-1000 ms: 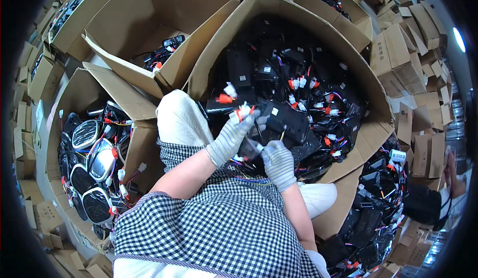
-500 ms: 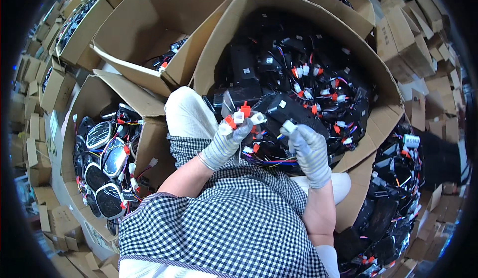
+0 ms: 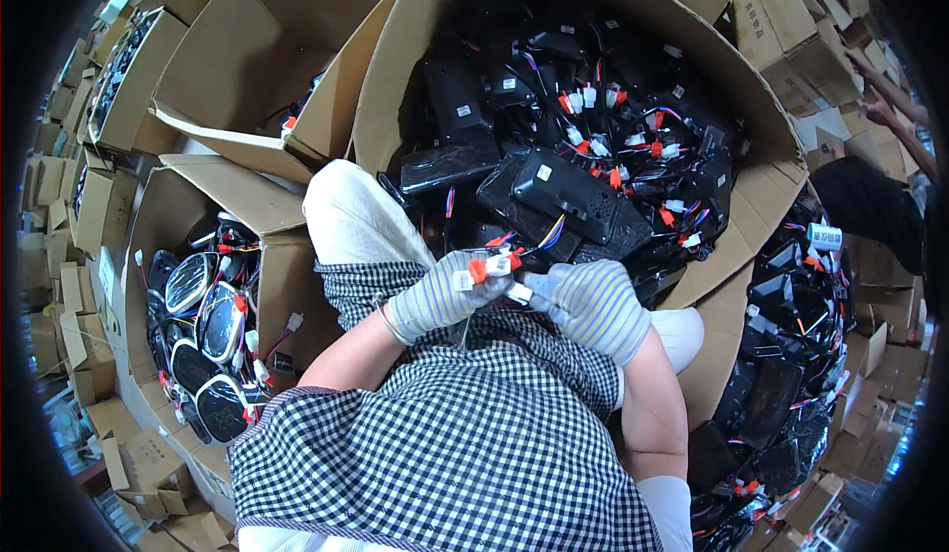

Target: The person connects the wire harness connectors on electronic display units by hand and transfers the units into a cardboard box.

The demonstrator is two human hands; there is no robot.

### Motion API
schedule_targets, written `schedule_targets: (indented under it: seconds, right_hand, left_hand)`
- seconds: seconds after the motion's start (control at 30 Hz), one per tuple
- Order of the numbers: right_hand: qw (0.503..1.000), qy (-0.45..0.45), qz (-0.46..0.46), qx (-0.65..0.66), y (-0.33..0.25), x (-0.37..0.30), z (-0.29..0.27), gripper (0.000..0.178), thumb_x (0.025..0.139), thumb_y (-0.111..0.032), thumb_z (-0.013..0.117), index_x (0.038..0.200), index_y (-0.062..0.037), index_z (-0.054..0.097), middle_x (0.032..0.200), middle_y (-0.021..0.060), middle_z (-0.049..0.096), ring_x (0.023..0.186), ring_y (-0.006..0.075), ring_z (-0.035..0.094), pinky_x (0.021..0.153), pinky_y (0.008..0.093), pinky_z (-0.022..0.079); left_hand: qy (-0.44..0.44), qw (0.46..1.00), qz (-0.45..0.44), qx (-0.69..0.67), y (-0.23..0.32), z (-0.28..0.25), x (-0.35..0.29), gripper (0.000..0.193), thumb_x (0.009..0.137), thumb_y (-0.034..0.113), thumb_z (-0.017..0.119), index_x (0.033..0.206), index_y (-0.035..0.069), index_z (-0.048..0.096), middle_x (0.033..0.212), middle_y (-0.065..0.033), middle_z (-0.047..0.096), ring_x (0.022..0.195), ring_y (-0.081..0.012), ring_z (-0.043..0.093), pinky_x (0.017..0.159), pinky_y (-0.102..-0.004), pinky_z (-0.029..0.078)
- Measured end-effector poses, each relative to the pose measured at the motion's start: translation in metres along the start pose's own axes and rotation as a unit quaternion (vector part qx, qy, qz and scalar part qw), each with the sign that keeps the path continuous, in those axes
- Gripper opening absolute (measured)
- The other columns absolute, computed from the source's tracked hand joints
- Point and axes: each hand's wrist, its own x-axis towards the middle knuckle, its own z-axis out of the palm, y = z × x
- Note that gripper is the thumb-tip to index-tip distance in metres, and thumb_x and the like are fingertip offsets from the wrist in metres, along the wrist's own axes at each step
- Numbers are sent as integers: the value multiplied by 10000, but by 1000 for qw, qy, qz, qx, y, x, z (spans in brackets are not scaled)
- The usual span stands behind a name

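Left grip [image 3: 440,302], gloved, fingers together, clamped on connector cluster [image 3: 484,271]: small blocky pieces, white and red, at fingertips. Right grip [image 3: 598,305] pinched on white connector [image 3: 518,294], just right of cluster and slightly nearer; narrow gap between hands. Both hands between white-clad knees [image 3: 351,221], near side of large carton [image 3: 761,174]. Carton rim curves round far and right; open air above black units [image 3: 568,196], just beyond hands.

Black-and-white checked apron [image 3: 435,443] — striped grey gloves [image 3: 598,310] — red and white connectors [image 3: 484,272].
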Motion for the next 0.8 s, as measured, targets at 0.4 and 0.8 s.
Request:
schedule_targets:
  seconds: [0.4,0.8]
  right_hand:
    - [958,66,231,-156,74,51,45,263,787,-252,633,970,-64,628,984,103,605,919,309,577,792,400,465]
    - [731,192,172,631,44,53,78,317,921,-226,520,1166,-25,529,1113,62,574,1031,152,546,880,317,446]
  left_hand:
    - [-36,994,40,-100,8,-4,-12,166,795,50,660,954,25,620,914,-55,636,838,-135,592,778,-278,467]
    - [68,978,166,107,-5,6,-17,116,824,134,547,844,47,621,730,-93,613,656,-256,600,620,-338,477]
